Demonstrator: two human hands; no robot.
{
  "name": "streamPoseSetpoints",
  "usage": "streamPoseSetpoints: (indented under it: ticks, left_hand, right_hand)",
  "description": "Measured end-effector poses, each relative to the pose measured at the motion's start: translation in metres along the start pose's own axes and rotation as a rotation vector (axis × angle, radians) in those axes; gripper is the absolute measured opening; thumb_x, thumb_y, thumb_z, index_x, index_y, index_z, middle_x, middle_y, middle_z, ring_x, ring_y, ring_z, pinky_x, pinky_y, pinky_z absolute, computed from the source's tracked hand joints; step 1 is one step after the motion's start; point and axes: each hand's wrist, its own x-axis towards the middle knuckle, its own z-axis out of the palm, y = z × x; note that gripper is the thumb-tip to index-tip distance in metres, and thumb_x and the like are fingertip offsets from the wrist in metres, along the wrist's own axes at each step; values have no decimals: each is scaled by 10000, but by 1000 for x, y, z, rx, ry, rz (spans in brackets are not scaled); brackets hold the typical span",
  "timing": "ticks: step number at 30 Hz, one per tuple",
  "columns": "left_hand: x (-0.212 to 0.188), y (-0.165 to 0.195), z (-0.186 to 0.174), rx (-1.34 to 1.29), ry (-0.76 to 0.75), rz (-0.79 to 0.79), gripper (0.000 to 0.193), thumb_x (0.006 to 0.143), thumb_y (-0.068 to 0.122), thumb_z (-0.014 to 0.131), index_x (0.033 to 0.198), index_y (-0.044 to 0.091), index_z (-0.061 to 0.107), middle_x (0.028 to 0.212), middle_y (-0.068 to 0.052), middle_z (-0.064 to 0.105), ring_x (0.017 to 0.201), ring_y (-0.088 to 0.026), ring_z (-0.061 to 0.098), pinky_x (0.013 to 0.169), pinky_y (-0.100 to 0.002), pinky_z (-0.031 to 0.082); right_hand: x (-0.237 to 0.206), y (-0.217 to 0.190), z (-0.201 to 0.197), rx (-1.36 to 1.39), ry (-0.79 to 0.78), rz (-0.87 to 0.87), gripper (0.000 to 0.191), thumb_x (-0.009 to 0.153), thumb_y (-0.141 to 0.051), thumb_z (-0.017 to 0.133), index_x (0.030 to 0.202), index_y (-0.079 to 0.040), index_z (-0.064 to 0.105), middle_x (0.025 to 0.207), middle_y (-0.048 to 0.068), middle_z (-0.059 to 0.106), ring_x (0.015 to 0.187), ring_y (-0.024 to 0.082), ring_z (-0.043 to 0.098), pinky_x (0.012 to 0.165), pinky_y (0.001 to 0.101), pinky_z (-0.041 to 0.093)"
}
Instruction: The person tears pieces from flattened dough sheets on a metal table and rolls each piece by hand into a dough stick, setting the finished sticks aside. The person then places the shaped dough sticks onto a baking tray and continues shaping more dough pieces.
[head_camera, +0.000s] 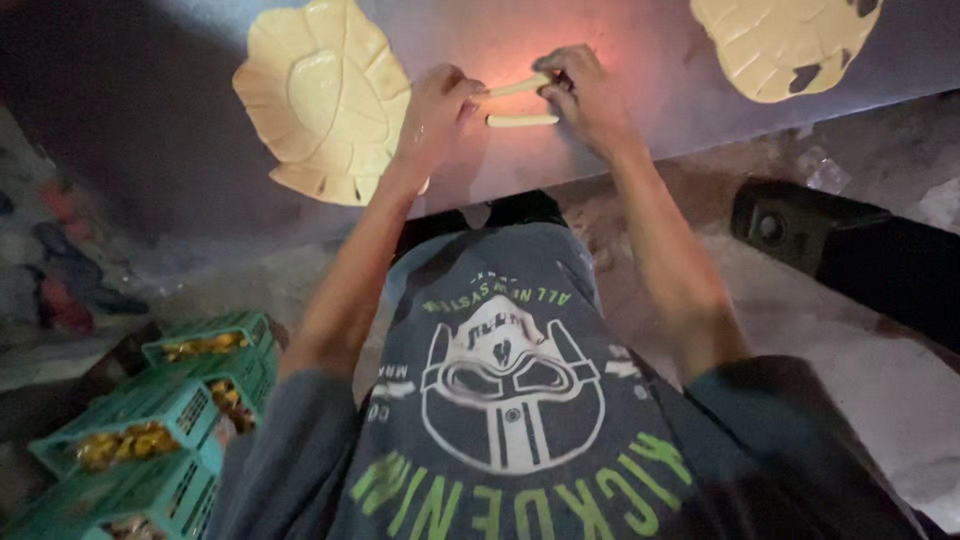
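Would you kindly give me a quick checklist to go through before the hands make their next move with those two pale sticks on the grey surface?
1. Upper pale stick pinched between left hand and right hand: ok.
2. Lower pale stick lying free on the grey work surface, apart from the upper one: ok.
3. Leaf-shaped dish clear of the left hand: not ok, the hand is close against its edge.
4. Second leaf-shaped dish out of the hands' way: ok.
5. Light good enough to check the sticks for flaws: cannot tell.
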Motion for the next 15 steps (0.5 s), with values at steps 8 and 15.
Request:
streamPoseSetpoints:
  ticks: [8, 15]
  left_hand:
    - [-24, 22, 20, -278, -20, -259, 119, 958, 60, 673, 1065, 54, 725, 1063, -130, 686, 1024, -341, 653, 905, -441, 506]
    - [-41, 10, 5, -96, 23, -112, 182, 919, 94, 760, 1095, 52, 740, 989, -134, 677, 966, -333, 643, 849, -433, 524]
  right_hand:
    - [-30, 17, 10, -387, -15, -210, 170, 893, -100, 828, 958, -26, 690, 950, 99, 686, 918, 265, 659, 819, 391, 545]
    - [-17, 16, 0, -291, -122, -182, 114, 941, -112, 765, 1031, -44, 749, 1032, 91, 711, 964, 276, 680, 862, 398, 555]
